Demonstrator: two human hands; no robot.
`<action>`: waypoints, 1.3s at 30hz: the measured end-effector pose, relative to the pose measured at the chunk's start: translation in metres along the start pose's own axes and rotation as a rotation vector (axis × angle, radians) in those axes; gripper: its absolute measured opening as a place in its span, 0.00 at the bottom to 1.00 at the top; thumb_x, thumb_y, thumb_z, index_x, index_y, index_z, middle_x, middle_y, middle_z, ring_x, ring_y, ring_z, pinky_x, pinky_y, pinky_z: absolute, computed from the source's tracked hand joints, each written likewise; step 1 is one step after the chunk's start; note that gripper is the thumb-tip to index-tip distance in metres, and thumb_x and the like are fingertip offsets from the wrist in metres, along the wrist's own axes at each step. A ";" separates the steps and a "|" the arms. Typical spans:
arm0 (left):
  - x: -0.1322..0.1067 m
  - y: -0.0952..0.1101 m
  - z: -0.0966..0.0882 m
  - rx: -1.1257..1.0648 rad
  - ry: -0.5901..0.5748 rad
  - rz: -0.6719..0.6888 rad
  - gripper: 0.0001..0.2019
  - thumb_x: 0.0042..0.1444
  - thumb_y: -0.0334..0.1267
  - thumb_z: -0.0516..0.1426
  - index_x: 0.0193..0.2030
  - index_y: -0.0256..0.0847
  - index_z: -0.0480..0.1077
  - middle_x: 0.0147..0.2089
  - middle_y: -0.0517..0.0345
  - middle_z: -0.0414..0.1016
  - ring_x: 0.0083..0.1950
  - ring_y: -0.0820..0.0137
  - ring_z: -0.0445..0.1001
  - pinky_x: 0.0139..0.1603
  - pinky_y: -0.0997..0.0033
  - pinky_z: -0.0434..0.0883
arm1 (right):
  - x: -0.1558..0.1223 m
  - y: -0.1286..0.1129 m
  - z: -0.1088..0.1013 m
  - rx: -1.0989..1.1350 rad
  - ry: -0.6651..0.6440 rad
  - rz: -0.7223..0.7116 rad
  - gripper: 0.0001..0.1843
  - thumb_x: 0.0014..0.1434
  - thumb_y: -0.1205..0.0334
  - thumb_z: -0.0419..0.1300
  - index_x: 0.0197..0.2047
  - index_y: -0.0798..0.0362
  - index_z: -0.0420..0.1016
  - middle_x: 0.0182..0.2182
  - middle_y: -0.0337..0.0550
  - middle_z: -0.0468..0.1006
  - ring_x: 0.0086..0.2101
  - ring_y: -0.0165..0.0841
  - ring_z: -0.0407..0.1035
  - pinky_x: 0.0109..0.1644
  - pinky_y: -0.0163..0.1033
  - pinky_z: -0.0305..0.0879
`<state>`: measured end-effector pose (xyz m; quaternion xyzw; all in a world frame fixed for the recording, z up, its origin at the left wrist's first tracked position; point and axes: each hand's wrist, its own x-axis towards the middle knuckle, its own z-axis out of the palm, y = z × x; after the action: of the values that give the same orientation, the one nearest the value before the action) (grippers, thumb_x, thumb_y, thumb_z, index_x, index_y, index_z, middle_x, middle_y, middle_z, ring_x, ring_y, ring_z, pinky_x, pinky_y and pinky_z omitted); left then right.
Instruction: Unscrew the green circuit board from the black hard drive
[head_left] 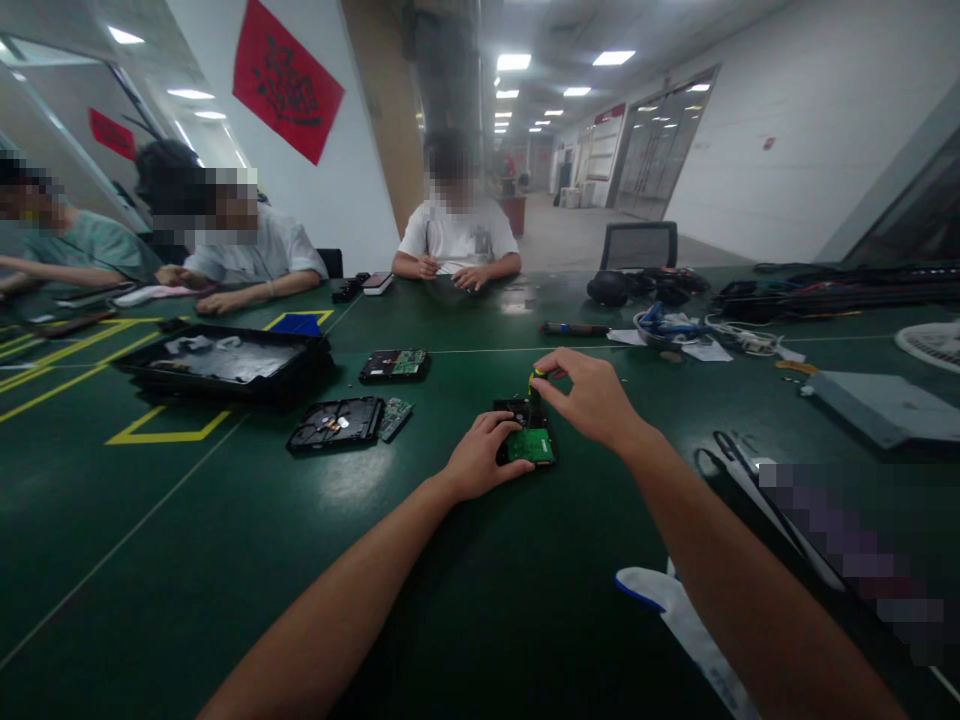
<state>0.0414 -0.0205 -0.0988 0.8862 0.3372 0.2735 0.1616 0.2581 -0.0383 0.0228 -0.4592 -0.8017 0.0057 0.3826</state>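
A hard drive (531,447) with a green circuit board facing up lies on the green table in front of me. My left hand (480,455) grips its left side, thumb at the near edge and fingers over the far part. Above the drive's far end, my right hand (592,398) pinches a small yellow-and-black screwdriver (534,384), held upright. Its tip points down at the drive; whether it sits in a screw is too small to tell. To the left lie a second hard drive (394,366), a third hard drive (334,426) and a loose circuit board (396,419).
A black tray (300,362) stands at the left. Another screwdriver (574,329) lies beyond my right hand, near cables (664,325). Rightward are a grey metal box (885,408) and a white glove (694,625) under my forearm. Several people sit across the table (187,560).
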 end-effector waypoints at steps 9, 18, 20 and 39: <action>-0.001 0.001 0.000 -0.015 -0.028 -0.024 0.31 0.56 0.58 0.63 0.62 0.44 0.67 0.66 0.45 0.63 0.70 0.51 0.60 0.69 0.45 0.64 | 0.004 -0.005 -0.009 -0.051 -0.079 -0.019 0.04 0.62 0.63 0.61 0.42 0.51 0.74 0.40 0.45 0.80 0.40 0.39 0.74 0.46 0.45 0.68; 0.000 0.001 -0.001 -0.040 -0.043 -0.045 0.31 0.56 0.57 0.64 0.63 0.46 0.66 0.67 0.46 0.62 0.70 0.50 0.59 0.70 0.43 0.63 | 0.009 -0.012 -0.014 -0.077 -0.119 -0.012 0.03 0.62 0.64 0.61 0.40 0.51 0.75 0.39 0.45 0.81 0.37 0.38 0.74 0.43 0.43 0.68; 0.000 0.002 -0.001 -0.047 -0.042 -0.048 0.31 0.56 0.57 0.64 0.62 0.46 0.67 0.67 0.46 0.62 0.70 0.50 0.59 0.69 0.42 0.63 | 0.008 -0.013 -0.014 -0.071 -0.102 -0.014 0.04 0.64 0.64 0.59 0.40 0.51 0.76 0.39 0.45 0.81 0.39 0.38 0.74 0.45 0.43 0.68; 0.000 0.001 0.001 -0.051 -0.029 -0.054 0.31 0.54 0.54 0.65 0.62 0.46 0.67 0.67 0.46 0.63 0.70 0.50 0.60 0.69 0.42 0.63 | 0.013 -0.010 0.006 -0.001 -0.026 0.169 0.06 0.61 0.59 0.63 0.33 0.51 0.76 0.30 0.41 0.77 0.30 0.33 0.68 0.36 0.39 0.62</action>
<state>0.0431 -0.0214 -0.0990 0.8763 0.3514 0.2647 0.1965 0.2432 -0.0325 0.0307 -0.5255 -0.7649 0.0433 0.3701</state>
